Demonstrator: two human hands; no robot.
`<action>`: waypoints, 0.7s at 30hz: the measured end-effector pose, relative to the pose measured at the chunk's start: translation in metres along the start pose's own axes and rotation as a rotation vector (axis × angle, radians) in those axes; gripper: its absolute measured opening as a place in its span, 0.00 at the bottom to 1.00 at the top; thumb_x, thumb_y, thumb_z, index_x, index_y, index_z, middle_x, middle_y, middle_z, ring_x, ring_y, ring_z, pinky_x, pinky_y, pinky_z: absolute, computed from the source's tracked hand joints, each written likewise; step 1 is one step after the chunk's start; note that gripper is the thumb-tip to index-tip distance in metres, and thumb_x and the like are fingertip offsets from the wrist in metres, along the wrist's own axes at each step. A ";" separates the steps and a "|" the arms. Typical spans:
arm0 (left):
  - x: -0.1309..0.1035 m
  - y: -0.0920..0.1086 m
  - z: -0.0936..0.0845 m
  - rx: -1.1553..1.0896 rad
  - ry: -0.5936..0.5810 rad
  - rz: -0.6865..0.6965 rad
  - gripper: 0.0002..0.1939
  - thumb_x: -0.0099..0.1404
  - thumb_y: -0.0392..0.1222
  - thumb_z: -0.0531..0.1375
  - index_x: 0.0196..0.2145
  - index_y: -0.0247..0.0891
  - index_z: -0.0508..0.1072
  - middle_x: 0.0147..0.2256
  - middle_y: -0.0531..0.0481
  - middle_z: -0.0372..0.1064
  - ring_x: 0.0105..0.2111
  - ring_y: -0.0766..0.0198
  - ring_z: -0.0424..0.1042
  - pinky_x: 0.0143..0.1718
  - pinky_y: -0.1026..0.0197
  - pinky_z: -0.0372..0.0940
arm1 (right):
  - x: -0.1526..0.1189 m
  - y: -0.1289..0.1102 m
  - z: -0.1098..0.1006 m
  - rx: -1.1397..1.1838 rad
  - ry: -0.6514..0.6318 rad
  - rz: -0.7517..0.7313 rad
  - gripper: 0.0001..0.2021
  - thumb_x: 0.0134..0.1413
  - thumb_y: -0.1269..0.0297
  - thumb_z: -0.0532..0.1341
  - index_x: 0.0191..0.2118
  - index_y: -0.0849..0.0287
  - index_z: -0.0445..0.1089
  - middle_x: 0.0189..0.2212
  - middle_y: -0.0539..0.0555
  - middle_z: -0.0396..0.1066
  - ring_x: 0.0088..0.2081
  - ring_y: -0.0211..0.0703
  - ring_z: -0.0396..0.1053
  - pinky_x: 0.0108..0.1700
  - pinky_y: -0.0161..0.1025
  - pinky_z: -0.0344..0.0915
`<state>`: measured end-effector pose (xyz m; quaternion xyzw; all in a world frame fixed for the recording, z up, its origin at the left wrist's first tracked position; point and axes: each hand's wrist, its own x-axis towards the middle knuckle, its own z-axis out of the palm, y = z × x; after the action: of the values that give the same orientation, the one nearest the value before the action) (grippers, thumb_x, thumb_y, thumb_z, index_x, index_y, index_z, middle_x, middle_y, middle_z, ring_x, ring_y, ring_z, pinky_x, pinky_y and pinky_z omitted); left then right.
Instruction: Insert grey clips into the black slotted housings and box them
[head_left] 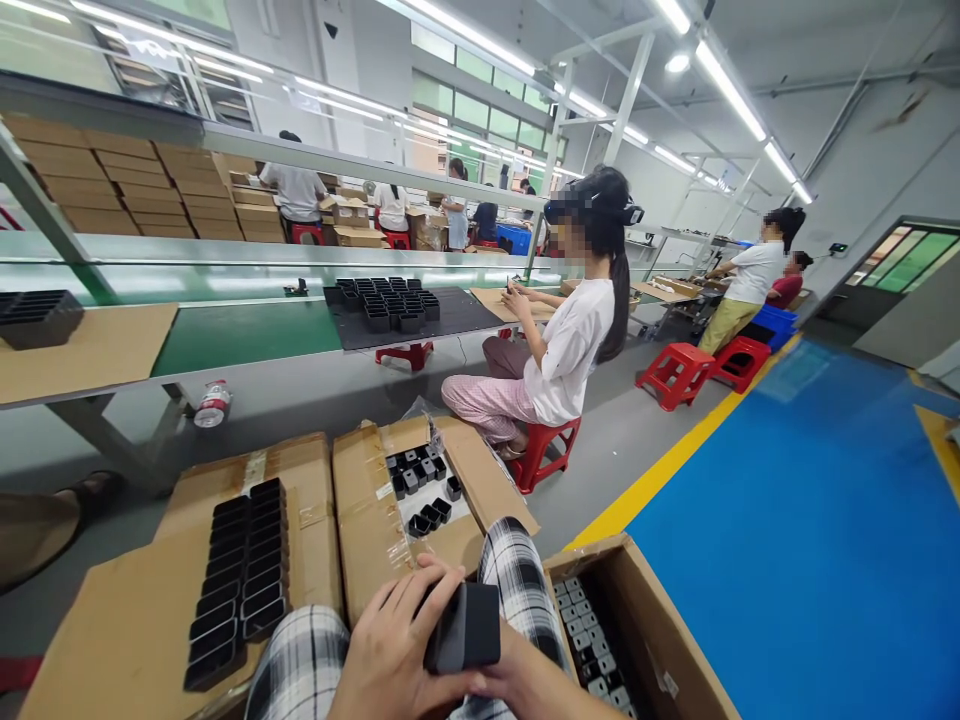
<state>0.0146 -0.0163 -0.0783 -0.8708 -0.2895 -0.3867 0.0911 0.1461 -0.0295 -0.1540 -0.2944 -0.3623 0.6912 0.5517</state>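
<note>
My left hand (394,640) and my right hand (517,672) meet above my lap, and both grip a black rectangular plastic housing (465,625). My fingers wrap its left side; the right hand's fingers are hidden behind it. Below are my knees in plaid trousers (517,575). In front of them stands an open cardboard box (367,520) with several loose black housings inside. To its left, a stacked row of black housings (240,580) lies on a flat carton. At my right knee is another open box (652,630) with small parts.
A green conveyor belt (247,335) runs across, carrying black housings (390,305) on a dark mat. A person in white sits on a red stool (544,450) beside it. More red stools (675,372), a bottle (212,403) under the bench, a yellow line and blue floor (787,540) at right.
</note>
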 end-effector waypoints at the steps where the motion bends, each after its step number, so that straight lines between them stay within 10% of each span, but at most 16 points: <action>1: -0.003 -0.003 0.002 -0.010 0.002 -0.001 0.41 0.56 0.76 0.55 0.51 0.39 0.71 0.38 0.47 0.79 0.34 0.59 0.78 0.35 0.60 0.70 | -0.001 0.001 0.000 0.061 0.004 0.038 0.16 0.45 0.45 0.66 0.42 0.37 0.76 0.39 0.44 0.78 0.53 0.52 0.74 0.63 0.52 0.61; 10: -0.036 -0.022 0.021 -0.117 -0.077 -0.206 0.37 0.60 0.71 0.57 0.58 0.45 0.68 0.44 0.46 0.79 0.39 0.55 0.81 0.37 0.58 0.76 | -0.004 0.010 0.014 0.382 0.088 0.274 0.18 0.37 0.51 0.74 0.35 0.52 0.77 0.34 0.50 0.77 0.44 0.47 0.73 0.55 0.45 0.65; 16: -0.066 -0.034 0.036 -0.279 0.018 -0.320 0.40 0.58 0.75 0.54 0.57 0.44 0.68 0.44 0.45 0.80 0.40 0.53 0.81 0.39 0.59 0.76 | -0.003 -0.001 0.030 0.412 0.132 0.296 0.20 0.34 0.57 0.77 0.35 0.59 0.76 0.32 0.50 0.75 0.32 0.36 0.70 0.37 0.32 0.64; 21: -0.062 -0.034 0.035 -0.540 0.266 -0.703 0.46 0.49 0.82 0.54 0.49 0.40 0.73 0.40 0.40 0.79 0.36 0.50 0.81 0.34 0.56 0.76 | -0.008 -0.030 0.039 0.360 0.018 0.321 0.26 0.42 0.52 0.75 0.48 0.53 0.73 0.37 0.49 0.78 0.33 0.34 0.73 0.36 0.30 0.65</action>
<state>-0.0167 -0.0022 -0.1495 -0.6551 -0.4421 -0.5640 -0.2394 0.1330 -0.0402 -0.1067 -0.2512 -0.1767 0.8208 0.4816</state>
